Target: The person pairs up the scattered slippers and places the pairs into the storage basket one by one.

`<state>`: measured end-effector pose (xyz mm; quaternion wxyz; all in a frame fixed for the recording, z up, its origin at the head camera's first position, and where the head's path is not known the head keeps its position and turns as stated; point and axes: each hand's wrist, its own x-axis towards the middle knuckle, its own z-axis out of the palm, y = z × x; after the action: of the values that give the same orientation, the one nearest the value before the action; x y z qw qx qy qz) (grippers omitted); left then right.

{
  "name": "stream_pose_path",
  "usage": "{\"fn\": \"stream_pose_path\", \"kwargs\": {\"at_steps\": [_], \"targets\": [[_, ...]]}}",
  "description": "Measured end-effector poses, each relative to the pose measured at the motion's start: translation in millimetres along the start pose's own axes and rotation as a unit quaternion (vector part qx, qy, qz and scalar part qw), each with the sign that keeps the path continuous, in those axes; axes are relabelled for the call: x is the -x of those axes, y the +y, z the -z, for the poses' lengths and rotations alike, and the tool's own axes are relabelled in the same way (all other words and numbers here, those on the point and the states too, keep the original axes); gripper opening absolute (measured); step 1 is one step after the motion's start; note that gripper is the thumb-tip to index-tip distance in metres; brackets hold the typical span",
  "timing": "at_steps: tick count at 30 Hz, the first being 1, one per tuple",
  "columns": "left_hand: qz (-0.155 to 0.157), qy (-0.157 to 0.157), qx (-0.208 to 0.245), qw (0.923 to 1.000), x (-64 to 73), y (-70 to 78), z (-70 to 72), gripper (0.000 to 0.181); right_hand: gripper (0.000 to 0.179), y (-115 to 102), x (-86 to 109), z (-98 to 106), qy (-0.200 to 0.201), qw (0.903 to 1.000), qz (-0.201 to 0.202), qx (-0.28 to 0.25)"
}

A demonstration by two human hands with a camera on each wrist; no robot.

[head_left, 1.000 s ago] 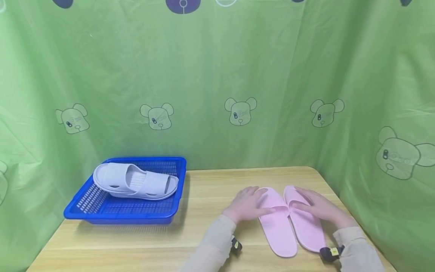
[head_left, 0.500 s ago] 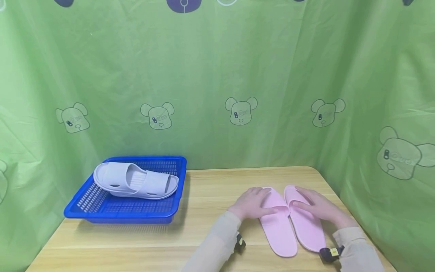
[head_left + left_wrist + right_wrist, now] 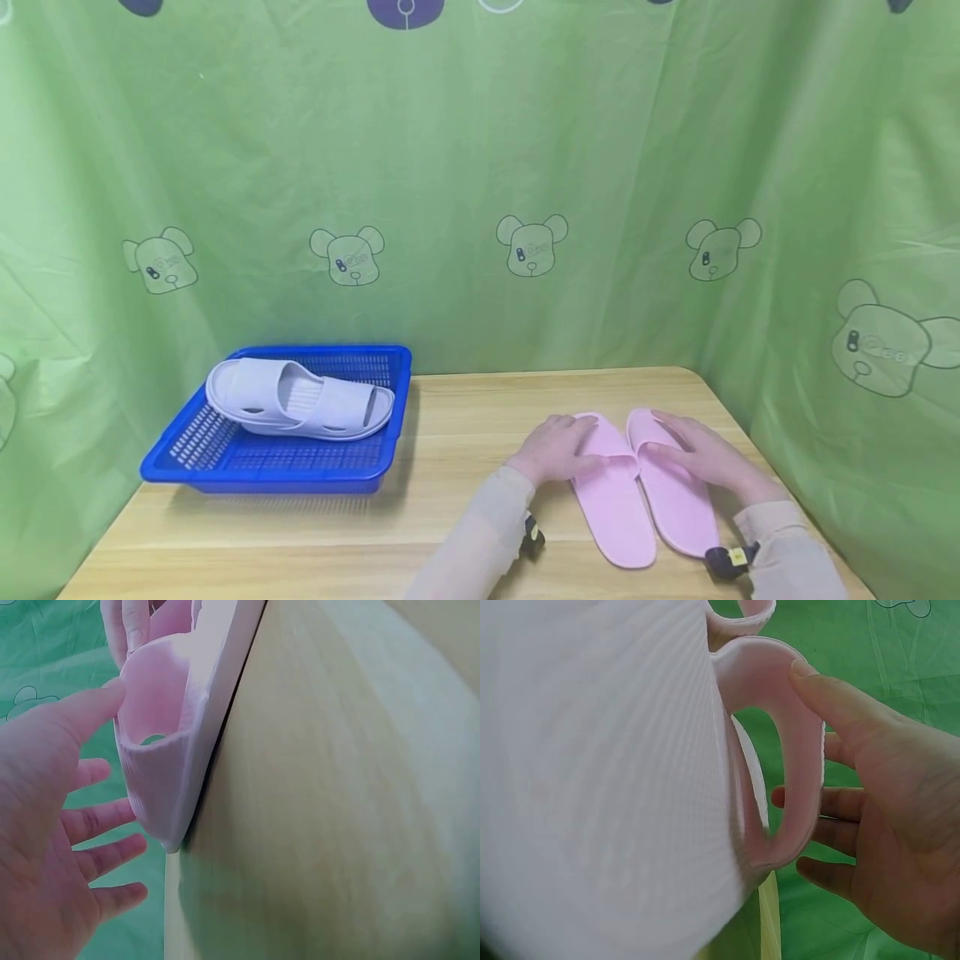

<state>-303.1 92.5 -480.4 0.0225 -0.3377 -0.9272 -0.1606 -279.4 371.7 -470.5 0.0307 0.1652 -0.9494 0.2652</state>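
Two pink slippers lie side by side on the right of the table in the head view, toes away from me and almost touching at the straps. Over the upper of the left slipper (image 3: 615, 521) rests my left hand (image 3: 553, 450). In the left wrist view its thumb touches the strap (image 3: 157, 776), while the fingers spread loosely along the outer side. My right hand (image 3: 705, 454) lies over the right slipper (image 3: 681, 512). Its thumb touches the strap edge (image 3: 802, 757) in the right wrist view, with loosely extended fingers beside the strap. Neither hand curls round a slipper.
A blue plastic basket (image 3: 277, 476) stands on the left of the wooden table (image 3: 465, 417). Pale lilac slides (image 3: 258, 387) lie in it, partly on its left and back rim. A green curtain (image 3: 450, 167) encloses the back and sides.
Compared with a second ago, my left hand has shifted slightly right, further over the left slipper's toe. My right hand and both slippers stay in place.
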Motion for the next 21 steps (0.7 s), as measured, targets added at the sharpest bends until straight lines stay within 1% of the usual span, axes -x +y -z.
{"fn": "stream_pose_path", "kwargs": {"at_steps": [6, 13, 17, 21], "targets": [[-0.001, 0.007, 0.001, 1.0000, -1.3, 0.7, 0.6, 0.070, 0.075, -1.0, 0.2, 1.0, 0.006, 1.0000, -0.005, 0.003], [0.003, 0.011, 0.006, 0.9999, -0.5, 1.4, 1.7, 0.071, 0.075, -1.8, -1.8, 2.2, 0.023, 0.9991, -0.005, 0.036], [0.016, 0.017, 0.025, 0.9994, 0.5, -0.7, 0.5, 0.072, 0.077, -3.0, -2.7, 3.9, 0.031, 0.9983, -0.014, 0.047], [0.032, 0.025, 0.046, 0.9981, 2.7, -2.5, 0.9, 0.075, 0.078, -4.9, -2.2, 5.9, 0.037, 0.9983, -0.014, 0.044]]}}
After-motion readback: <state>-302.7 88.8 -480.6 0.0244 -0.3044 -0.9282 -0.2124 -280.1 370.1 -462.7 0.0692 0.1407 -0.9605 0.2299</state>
